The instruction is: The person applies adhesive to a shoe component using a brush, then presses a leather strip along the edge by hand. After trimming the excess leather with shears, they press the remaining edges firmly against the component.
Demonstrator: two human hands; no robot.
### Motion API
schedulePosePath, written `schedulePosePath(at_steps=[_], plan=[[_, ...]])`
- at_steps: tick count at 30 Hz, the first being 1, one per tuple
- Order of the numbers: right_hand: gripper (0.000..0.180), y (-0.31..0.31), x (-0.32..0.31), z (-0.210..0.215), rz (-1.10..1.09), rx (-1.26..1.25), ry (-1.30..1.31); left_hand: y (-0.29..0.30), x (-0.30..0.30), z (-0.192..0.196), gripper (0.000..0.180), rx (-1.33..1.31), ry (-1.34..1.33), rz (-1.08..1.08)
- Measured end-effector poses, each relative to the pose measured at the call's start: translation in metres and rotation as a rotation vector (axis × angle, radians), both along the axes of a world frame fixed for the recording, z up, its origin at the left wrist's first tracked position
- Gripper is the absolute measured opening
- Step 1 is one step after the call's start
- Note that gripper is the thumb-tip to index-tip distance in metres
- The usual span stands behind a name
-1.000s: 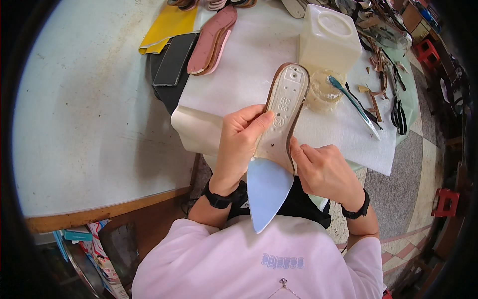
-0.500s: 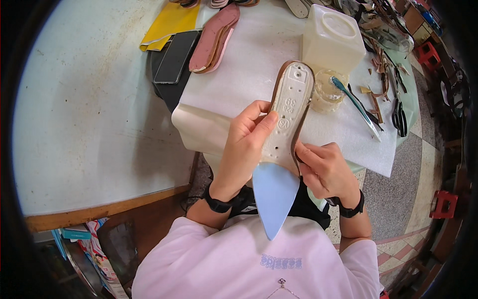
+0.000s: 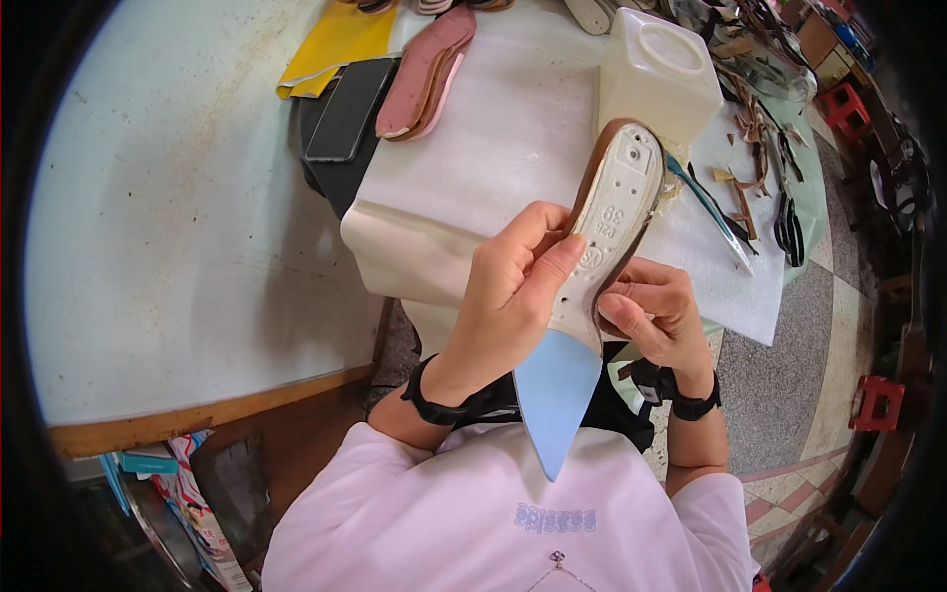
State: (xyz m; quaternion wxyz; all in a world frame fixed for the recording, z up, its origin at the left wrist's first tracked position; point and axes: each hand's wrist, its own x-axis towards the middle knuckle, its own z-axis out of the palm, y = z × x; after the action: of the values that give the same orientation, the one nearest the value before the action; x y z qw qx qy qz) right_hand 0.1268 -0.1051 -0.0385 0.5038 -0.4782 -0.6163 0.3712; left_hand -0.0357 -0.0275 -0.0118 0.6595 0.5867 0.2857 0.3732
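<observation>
A shoe insole point(image 3: 617, 202) with a white moulded underside, a brown edge and a pointed light-blue toe part is held up in front of my chest, heel end away from me. My left hand point(image 3: 518, 281) grips its left side at the middle, thumb on the white face and fingers behind. On the opposite edge, my right hand point(image 3: 656, 306) pinches the brown rim near the waist of the insole. The heel end covers most of a glue jar behind it. A teal-handled brush point(image 3: 705, 202) leans out from that spot onto the white sheet.
A translucent plastic container point(image 3: 659, 74) stands beyond the insole. Black scissors point(image 3: 789, 232) and leather scraps point(image 3: 758, 148) lie at the right. Stacked pink and brown insoles point(image 3: 426, 74), a dark phone point(image 3: 352, 109) and yellow cloth point(image 3: 335, 44) sit at the back left. White foam sheeting point(image 3: 473, 158) covers the table.
Both hands have tilted the insole, its heel end swinging right and now covering the jar. My left hand has shifted slightly right with it; my right thumb has moved on the rim.
</observation>
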Motion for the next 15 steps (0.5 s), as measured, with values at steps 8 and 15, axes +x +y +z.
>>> schedulePosePath(at_steps=[8, 15], plan=[[0.008, 0.003, 0.003, 0.01, 0.0, 0.107, -0.128, 0.0, 0.001, 0.002, 0.014, -0.111, -0.101, -0.074], [0.008, 0.002, 0.011, 0.01, 0.066, -0.026, 0.02, 0.007, 0.003, -0.003, 0.016, -0.265, -0.171, -0.17]])
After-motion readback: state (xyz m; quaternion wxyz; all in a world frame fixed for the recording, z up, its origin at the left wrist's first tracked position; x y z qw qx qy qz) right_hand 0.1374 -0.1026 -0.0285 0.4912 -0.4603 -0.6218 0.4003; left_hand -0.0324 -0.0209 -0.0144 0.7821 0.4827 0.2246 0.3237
